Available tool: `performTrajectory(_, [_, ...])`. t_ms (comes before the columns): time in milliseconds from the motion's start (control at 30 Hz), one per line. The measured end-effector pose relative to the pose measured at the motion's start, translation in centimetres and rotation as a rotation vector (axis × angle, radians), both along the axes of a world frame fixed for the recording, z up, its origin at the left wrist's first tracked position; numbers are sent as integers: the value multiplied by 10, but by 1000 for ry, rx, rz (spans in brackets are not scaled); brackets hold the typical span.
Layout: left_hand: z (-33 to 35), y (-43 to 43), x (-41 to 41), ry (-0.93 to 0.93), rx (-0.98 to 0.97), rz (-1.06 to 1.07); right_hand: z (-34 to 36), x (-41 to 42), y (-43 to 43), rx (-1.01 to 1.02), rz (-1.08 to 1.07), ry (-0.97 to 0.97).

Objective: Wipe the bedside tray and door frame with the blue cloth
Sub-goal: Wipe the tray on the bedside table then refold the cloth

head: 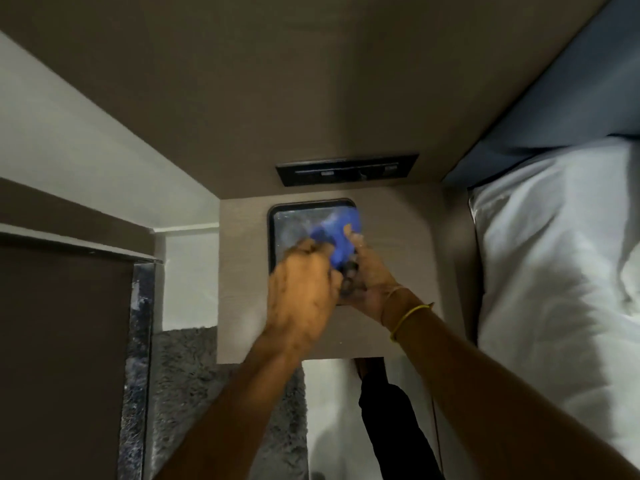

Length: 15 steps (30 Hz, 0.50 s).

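Observation:
The bedside tray point(282, 233) is a shallow, black-rimmed rectangle with a smeared glossy bottom, set into the beige bedside table point(239, 306). The blue cloth point(341, 233) is bunched over the tray's right half. My left hand point(301, 289) is motion-blurred and curled in a fist against the cloth's left end. My right hand point(369, 271) grips the cloth from the right, thumb pressed on top. A small dark thing point(348, 271) sits between my hands; I cannot tell what it is. The door frame point(138, 323), a worn metallic strip beside a brown door, stands at the left.
A black switch panel point(346, 169) is on the wall just behind the tray. A bed with a white pillow point(554, 254) lies to the right. A grey shaggy rug point(187, 375) covers the floor between the table and the door.

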State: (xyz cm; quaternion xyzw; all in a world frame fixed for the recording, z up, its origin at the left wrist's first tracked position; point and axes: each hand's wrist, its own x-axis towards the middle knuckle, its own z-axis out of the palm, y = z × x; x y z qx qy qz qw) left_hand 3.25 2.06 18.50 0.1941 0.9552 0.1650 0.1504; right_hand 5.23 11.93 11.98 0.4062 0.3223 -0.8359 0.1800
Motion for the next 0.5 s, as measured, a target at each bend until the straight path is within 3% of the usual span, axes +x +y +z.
performTrajectory(67, [44, -16, 22, 65, 3, -207, 34, 4, -11, -80, -104, 66])
performTrajectory(200, [105, -67, 44, 19, 37, -413, 106, 13, -35, 30, -108, 135])
performTrajectory(400, [227, -192, 82, 212, 361, -105, 227, 45, -129, -62, -20, 385])
performTrajectory(500, [286, -274, 117, 399, 400, 101, 289, 64, -202, -132, 61, 475])
